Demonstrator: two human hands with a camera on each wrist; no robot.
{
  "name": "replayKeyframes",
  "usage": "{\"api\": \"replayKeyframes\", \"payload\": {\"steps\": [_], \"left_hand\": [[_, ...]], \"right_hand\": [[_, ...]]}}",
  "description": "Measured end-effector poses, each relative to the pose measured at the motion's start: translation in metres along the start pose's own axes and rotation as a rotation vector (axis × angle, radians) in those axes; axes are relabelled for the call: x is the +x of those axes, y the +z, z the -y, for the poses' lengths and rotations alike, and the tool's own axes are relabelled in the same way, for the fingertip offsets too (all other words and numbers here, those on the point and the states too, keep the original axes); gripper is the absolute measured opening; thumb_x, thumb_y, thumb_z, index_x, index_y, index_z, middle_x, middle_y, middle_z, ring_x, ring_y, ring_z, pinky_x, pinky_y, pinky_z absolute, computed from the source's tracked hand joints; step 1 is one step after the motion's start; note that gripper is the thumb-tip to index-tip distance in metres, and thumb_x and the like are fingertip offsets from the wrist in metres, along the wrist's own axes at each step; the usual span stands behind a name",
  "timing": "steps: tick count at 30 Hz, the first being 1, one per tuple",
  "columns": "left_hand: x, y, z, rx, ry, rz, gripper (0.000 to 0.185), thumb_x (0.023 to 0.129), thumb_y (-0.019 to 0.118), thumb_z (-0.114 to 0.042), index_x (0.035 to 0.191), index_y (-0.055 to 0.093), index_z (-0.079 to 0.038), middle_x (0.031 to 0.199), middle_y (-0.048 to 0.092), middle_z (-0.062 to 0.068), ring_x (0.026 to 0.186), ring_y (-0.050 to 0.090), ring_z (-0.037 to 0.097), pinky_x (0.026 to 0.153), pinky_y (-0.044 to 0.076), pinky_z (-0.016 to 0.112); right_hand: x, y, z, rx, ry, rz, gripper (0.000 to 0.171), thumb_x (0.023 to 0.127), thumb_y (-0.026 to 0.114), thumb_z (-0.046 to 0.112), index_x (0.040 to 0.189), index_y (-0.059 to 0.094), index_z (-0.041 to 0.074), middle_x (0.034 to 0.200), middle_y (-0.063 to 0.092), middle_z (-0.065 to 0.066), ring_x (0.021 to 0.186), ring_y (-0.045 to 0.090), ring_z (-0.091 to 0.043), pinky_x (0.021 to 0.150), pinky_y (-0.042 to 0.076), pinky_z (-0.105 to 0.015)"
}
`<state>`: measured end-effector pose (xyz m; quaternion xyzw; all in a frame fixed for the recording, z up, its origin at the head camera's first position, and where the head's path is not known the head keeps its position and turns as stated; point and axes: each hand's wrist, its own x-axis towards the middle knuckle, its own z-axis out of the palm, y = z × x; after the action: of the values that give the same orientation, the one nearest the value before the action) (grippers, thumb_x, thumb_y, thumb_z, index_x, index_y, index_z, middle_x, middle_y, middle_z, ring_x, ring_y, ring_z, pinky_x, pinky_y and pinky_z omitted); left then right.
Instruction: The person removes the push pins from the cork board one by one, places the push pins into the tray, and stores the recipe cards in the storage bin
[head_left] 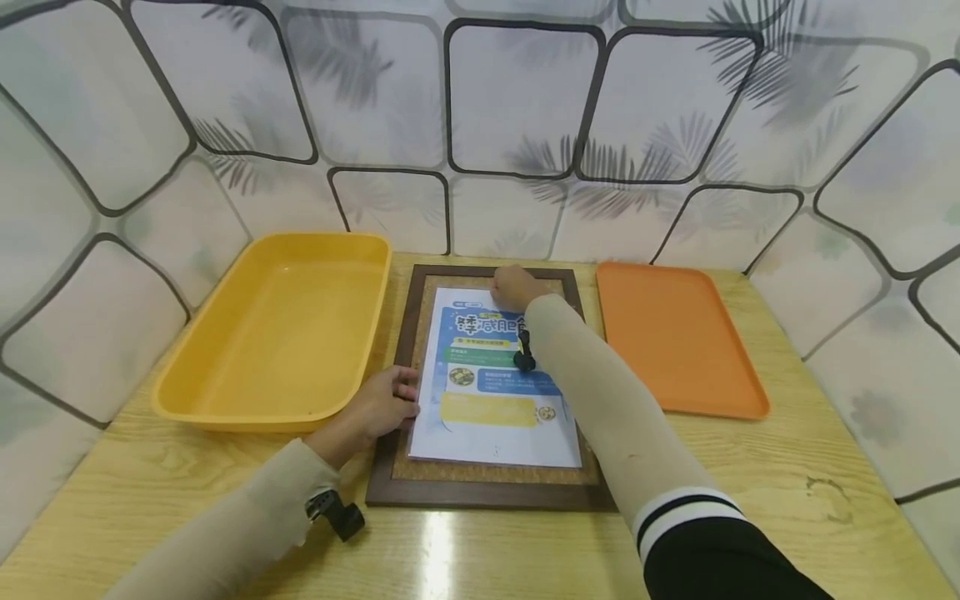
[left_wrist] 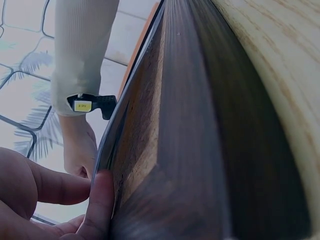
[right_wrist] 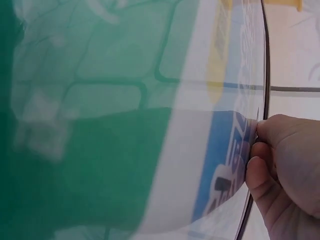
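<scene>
A glossy printed poster sheet [head_left: 495, 442], blue and white with green and yellow blocks, lies over a brown-framed cork board [head_left: 480, 493] on the table. My left hand [head_left: 381, 404] is at the sheet's left side; in the left wrist view its thumb and a finger [left_wrist: 102, 195] pinch the sheet's edge, just above the cork. Up at the sheet's top edge is my right hand [head_left: 517, 287]. The right wrist view shows this hand [right_wrist: 292, 170] with thumb and curled fingers pinching that edge, while the glossy sheet bows in front of the camera.
A deep yellow tray [head_left: 262, 333] stands to the left of the board. On the right lies a flat orange tray [head_left: 675, 333]. Patterned white cloth walls [head_left: 517, 100] enclose the wooden table [head_left: 540, 554] at the back and sides.
</scene>
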<state>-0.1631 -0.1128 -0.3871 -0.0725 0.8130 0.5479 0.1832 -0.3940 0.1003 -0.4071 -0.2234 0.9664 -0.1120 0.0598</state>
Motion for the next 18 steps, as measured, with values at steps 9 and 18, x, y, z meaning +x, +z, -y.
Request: {"api": "replayKeyframes", "payload": {"steps": [9,18], "left_hand": [[0.0010,0.0005,0.0019,-0.001,0.009,-0.003,0.048,0.082,0.056,0.009,0.127,0.041,0.001,0.098,0.052,0.016,0.079,0.055,0.024,0.062,0.052,0.035],[0.0013,0.0005,0.0025,-0.013,0.009,-0.004,0.049,0.083,0.056,0.009,0.128,0.041,0.000,0.099,0.052,0.017,0.080,0.056,0.024,0.062,0.052,0.034]], "right_hand": [[0.0059,0.0016,0.0013,-0.082,0.021,0.072,0.024,0.094,0.040,0.014,0.095,0.061,0.002,0.088,0.061,-0.010,0.078,0.058,-0.022,0.074,0.049,-0.037],[-0.0030,-0.0007,-0.0040,0.044,-0.041,-0.009,0.030,0.090,0.039,0.011,0.060,0.041,0.010,0.057,0.036,-0.003,0.051,0.032,-0.016,0.052,0.033,-0.030]]}}
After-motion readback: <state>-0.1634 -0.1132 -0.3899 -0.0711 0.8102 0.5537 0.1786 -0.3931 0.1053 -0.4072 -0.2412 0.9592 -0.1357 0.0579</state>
